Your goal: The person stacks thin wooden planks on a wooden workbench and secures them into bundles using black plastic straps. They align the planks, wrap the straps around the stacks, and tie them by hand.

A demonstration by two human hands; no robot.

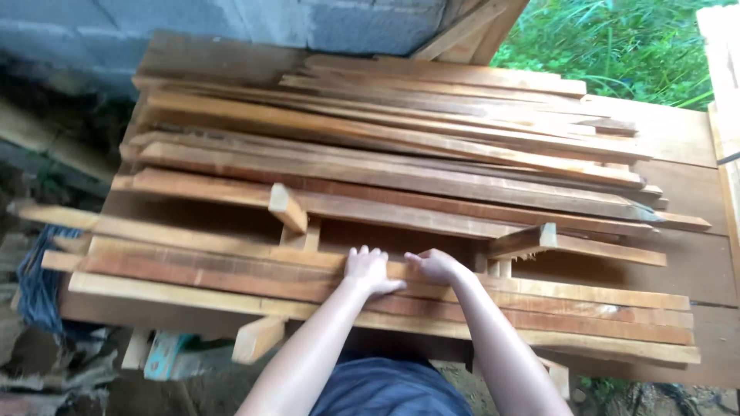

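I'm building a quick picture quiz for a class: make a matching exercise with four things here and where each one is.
Things:
1. left hand
2. right hand
3. grass
4. grey block wall

Places:
A. top right, beyond the stack
B. flat on a near plank, left of the other hand
C. top left, behind the stack
D. on the near planks, right of the other hand

Pairs: 1-B, 2-D, 3-A, 4-C
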